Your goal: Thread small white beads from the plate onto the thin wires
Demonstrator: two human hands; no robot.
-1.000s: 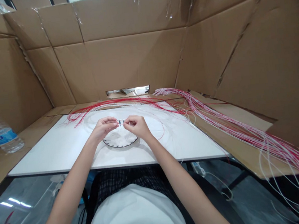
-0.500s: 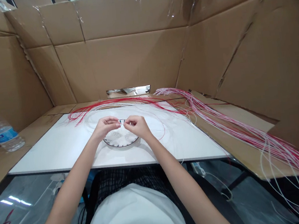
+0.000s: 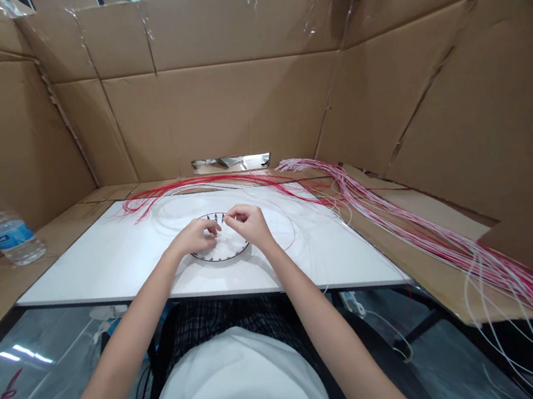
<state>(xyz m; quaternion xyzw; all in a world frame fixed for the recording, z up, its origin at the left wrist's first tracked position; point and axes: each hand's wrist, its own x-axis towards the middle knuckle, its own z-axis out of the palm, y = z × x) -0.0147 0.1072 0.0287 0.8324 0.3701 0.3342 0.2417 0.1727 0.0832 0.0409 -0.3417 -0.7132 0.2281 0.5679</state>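
A small round dish (image 3: 227,251) with a dark rim holds several tiny white pieces and sits on the white board (image 3: 108,258). My left hand (image 3: 196,236) rests over the dish with its fingers curled down into the white pieces. My right hand (image 3: 249,223) hovers just right of it, with thumb and forefinger pinched on a thin wire I can barely make out. A bundle of red and white wires (image 3: 395,222) runs from the board's far edge off to the right.
Cardboard walls (image 3: 244,98) enclose the desk on three sides. A plastic water bottle (image 3: 0,225) lies tilted at the left. A slot (image 3: 231,163) opens in the back wall. Wires trail off the right edge toward the floor.
My left hand has dropped from the pinch it shared with the right hand and now reaches into the dish. The right hand has stayed nearly still.
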